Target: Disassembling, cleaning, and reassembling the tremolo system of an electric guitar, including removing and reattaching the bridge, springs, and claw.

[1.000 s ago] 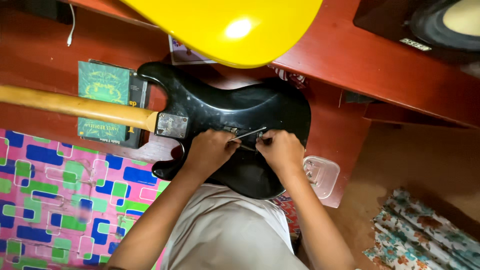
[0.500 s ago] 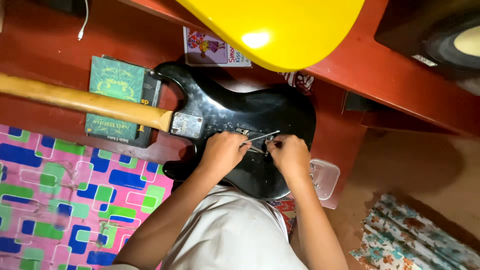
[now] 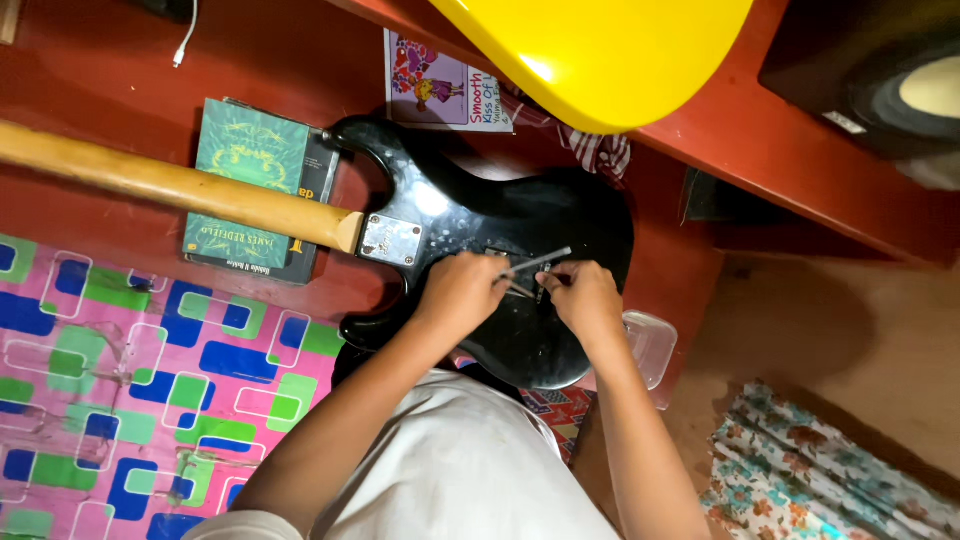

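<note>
A black electric guitar (image 3: 480,215) lies face down on the red floor, its wooden neck (image 3: 170,185) running off to the left and a metal neck plate (image 3: 390,240) showing. My left hand (image 3: 462,290) rests on the guitar's back and grips a thin metal tool (image 3: 535,262). My right hand (image 3: 583,295) is beside it, fingertips pinched at the tool's lower end over the body's cavity. What sits under the fingers is hidden.
A green book (image 3: 250,190) lies under the neck. A colourful booklet (image 3: 440,85) lies above the guitar. A yellow curved object (image 3: 600,50) overhangs at the top. A clear plastic container (image 3: 650,345) sits at right, a pink patterned mat (image 3: 130,390) at left, floral cloth (image 3: 830,470) lower right.
The view has shifted slightly, so the guitar sits a little lower and further right in the picture. Both hands stay on the guitar's back with the metal tool between them.
</note>
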